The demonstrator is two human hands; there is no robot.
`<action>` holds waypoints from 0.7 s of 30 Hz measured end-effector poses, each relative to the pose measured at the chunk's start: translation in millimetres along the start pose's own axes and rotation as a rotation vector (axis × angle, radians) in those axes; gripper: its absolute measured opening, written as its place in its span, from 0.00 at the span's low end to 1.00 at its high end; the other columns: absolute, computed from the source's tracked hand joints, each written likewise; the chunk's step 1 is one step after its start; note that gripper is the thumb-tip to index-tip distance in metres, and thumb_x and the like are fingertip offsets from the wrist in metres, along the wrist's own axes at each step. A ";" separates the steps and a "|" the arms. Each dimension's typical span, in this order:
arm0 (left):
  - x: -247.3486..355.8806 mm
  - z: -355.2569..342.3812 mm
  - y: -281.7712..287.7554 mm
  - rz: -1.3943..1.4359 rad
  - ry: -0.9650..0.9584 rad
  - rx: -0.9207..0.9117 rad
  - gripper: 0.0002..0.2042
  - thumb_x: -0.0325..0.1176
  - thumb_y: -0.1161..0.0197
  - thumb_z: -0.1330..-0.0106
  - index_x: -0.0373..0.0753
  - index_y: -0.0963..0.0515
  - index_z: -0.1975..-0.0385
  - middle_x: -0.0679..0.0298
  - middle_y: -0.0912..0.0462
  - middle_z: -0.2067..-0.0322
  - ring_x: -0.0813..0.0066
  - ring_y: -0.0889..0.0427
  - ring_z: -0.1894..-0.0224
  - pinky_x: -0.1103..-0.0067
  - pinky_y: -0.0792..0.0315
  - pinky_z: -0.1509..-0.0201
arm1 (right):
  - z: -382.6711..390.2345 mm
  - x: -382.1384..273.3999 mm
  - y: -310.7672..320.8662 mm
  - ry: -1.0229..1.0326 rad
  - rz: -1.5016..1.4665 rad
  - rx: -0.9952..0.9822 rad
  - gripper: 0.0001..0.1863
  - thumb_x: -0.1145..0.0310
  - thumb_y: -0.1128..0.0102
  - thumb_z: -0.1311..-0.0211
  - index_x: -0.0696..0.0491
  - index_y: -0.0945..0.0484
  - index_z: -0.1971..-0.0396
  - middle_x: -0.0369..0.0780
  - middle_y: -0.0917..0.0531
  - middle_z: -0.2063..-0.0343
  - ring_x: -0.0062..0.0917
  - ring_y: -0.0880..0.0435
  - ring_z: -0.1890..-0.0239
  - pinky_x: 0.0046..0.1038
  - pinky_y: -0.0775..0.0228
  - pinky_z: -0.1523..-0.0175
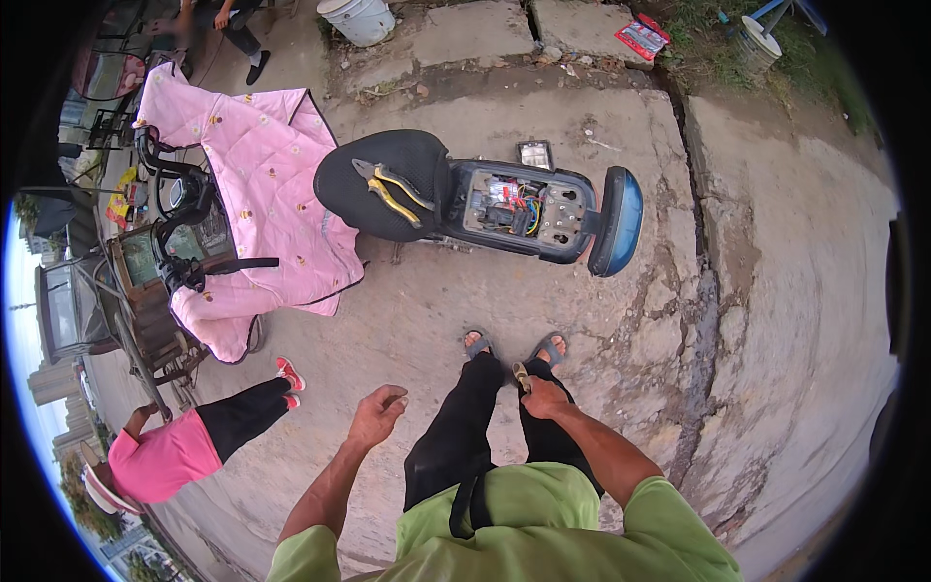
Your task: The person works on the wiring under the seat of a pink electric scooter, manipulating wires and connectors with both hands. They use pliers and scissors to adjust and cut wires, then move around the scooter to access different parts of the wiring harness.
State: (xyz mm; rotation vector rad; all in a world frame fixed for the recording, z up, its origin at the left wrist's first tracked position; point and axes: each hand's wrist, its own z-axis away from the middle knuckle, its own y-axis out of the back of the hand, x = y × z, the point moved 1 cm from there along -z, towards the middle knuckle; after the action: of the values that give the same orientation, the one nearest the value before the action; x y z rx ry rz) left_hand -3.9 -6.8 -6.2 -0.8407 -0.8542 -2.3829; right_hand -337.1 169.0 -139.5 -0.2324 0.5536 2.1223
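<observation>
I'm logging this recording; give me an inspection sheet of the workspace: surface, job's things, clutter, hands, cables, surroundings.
Surface: concrete ground, cracked, with a long crack on the right.
Job's things: scooter with its rear compartment open; yellow-handled pliers lying on the black seat; pink quilted cover draped at the handlebars.
Clutter: dark-rimmed rectangular item beside the scooter; red packet farther off.
Hands: left hand half-curled, nothing seen in it; right hand gripping a small object, too small to identify.
Cables: coloured wires exposed in the compartment.
Surroundings: person in pink top at left; white bucket at the top.
</observation>
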 end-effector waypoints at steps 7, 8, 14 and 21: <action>80.7 -187.3 -56.1 -0.276 -0.509 0.007 0.09 0.29 0.37 0.33 0.38 0.19 0.55 0.55 0.17 0.59 0.52 0.16 0.56 0.66 0.23 0.52 | -127.2 40.1 3.4 0.100 0.096 0.172 0.27 0.59 0.42 0.37 0.50 0.27 0.39 0.60 0.16 0.53 0.55 0.16 0.48 0.53 0.24 0.42; 86.5 -216.7 -64.4 -0.265 -0.605 0.042 0.09 0.27 0.36 0.34 0.37 0.19 0.55 0.55 0.17 0.60 0.52 0.17 0.56 0.65 0.23 0.51 | -148.4 50.7 1.6 0.120 0.163 0.216 0.28 0.59 0.42 0.37 0.51 0.28 0.37 0.61 0.16 0.53 0.54 0.15 0.48 0.53 0.24 0.42; 125.1 -350.2 -88.0 -0.263 -1.070 0.321 0.12 0.19 0.34 0.41 0.35 0.18 0.58 0.55 0.17 0.61 0.55 0.17 0.57 0.67 0.25 0.52 | -257.1 57.6 23.0 0.087 0.213 0.170 0.28 0.61 0.43 0.37 0.50 0.29 0.37 0.56 0.14 0.57 0.53 0.14 0.53 0.51 0.24 0.44; 128.8 -414.3 -93.0 -0.276 -1.241 0.536 0.11 0.22 0.32 0.42 0.36 0.18 0.59 0.57 0.17 0.57 0.56 0.18 0.55 0.66 0.26 0.47 | -379.9 65.5 22.7 0.387 0.349 0.206 0.30 0.64 0.47 0.36 0.53 0.37 0.34 0.56 0.13 0.60 0.53 0.13 0.56 0.52 0.23 0.49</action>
State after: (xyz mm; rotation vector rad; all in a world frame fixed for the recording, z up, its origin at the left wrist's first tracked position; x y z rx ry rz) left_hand -309.8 -253.7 -212.0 -2.0384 -2.0141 -1.4355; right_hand -408.8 27.3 -491.5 -0.4620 1.1015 2.3444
